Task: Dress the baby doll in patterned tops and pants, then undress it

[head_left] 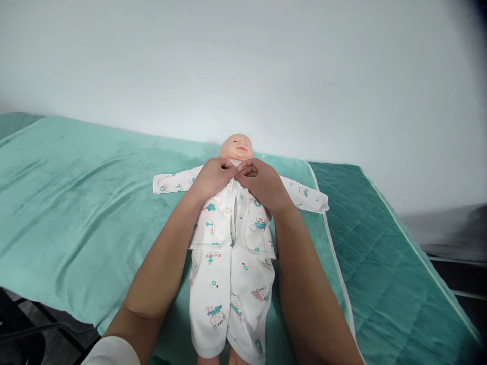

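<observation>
A baby doll [236, 147] lies on its back, dressed in a white printed jacket [213, 223] and matching trousers [211, 299]. Both jacket sleeves are spread out to the sides. Just below the doll's chin, my left hand [217, 176] pinches the jacket's front edge near the collar. My right hand [261, 180] meets it there, its fingers also closed on the front edge. Whatever lies between the fingertips is too covered to make out. Lower down, a button [228, 211] shows on the front, where the two edges hang slightly apart.
Under the doll is a light green blanket [114, 203], rumpled on the left. A darker quilted cover [353, 243] extends to the right. Behind the bed stands a pale wall [243, 66]. Dark metal bars [49, 314] show below the bed's left front edge.
</observation>
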`<state>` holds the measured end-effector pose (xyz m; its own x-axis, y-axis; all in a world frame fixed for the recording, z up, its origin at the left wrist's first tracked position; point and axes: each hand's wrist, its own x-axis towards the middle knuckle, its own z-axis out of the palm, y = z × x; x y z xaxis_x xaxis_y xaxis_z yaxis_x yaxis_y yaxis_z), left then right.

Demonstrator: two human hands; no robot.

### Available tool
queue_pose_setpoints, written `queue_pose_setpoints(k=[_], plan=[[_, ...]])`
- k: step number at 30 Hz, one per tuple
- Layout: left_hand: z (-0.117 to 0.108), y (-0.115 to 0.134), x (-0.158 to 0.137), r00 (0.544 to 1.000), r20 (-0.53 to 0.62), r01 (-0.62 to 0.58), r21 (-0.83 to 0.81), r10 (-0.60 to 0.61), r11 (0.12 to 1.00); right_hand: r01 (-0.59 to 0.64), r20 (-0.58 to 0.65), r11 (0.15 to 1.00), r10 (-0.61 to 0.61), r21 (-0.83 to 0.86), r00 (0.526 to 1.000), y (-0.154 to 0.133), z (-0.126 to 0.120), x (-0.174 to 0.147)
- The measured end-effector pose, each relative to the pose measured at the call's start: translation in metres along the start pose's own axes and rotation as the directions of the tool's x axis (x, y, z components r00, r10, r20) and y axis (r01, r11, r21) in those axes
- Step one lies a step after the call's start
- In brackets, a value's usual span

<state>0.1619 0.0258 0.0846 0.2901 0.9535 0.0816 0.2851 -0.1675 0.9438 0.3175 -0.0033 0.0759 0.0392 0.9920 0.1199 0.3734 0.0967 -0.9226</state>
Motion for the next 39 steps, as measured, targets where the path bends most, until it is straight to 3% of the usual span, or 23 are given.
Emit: queue_pose_setpoints(k=[4,10,16,21,28,39], plan=[[0.003,-0.002,0.002,0.999,-0.032,0.026,0.044,-0.025,0.999,-0.021,0.0,1.0,0.021,-0.014,1.0,0.0,0.001,0.0],[0.001,-0.003,0.001,0.998,-0.019,0.051,-0.075,-0.053,0.996,-0.022,0.011,1.0,0.022,-0.003,1.0,-0.002,0.0,-0.003],[0.0,-0.008,0.004,0.998,-0.045,0.031,-0.046,-0.033,0.998,-0.028,0.021,0.998,0.027,0.047,0.999,-0.002,-0.003,-0.005],[-0.001,-0.009,0.004,0.997,-0.045,-0.068,-0.032,0.066,0.997,0.022,-0.126,1.0,-0.02,0.014,0.992,0.001,0.0,-0.003],[0.002,-0.008,0.004,0.996,-0.046,-0.071,0.026,0.072,0.997,0.012,-0.271,0.998,-0.027,-0.058,0.962,-0.001,0.009,-0.006],[0.0,-0.012,0.006,0.987,-0.03,-0.156,0.064,0.158,0.986,0.124,-0.305,0.977,-0.174,-0.175,0.937,0.002,0.01,-0.01]])
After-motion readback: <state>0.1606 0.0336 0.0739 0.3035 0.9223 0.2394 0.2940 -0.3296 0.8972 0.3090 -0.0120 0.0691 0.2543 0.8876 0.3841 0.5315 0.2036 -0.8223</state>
